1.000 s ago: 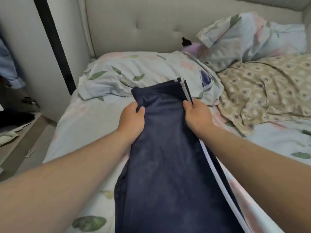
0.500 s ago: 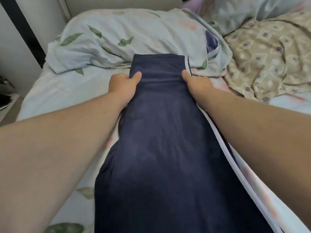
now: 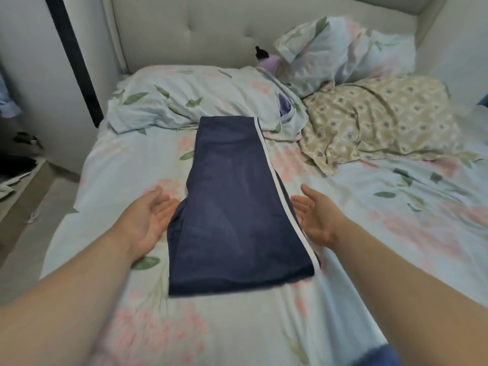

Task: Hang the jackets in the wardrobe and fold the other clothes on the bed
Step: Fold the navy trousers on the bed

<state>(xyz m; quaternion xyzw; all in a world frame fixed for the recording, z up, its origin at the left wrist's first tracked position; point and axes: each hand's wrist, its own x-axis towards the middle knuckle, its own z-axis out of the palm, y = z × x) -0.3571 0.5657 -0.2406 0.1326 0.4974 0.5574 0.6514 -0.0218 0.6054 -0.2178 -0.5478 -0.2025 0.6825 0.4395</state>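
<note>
Navy trousers point(image 3: 237, 207) with a white side stripe lie folded lengthwise on the floral bed sheet point(image 3: 126, 165), their far end touching the pillow. My left hand point(image 3: 150, 215) hovers at the garment's left edge, palm up and fingers spread. My right hand point(image 3: 314, 212) is at the right edge beside the white stripe, palm turned inward, fingers relaxed. Neither hand holds the cloth.
A floral pillow point(image 3: 184, 99) lies at the head of the bed, with a beige patterned pillow point(image 3: 375, 120) and another floral pillow point(image 3: 346, 54) to the right. A padded headboard point(image 3: 211, 30) stands behind. A white wardrobe panel point(image 3: 39, 75) and dark clothes point(image 3: 15, 165) on the floor are at left.
Both hands have let go of the trousers' far end and pulled back to the sides of the garment. The trousers now lie flat on the bed.
</note>
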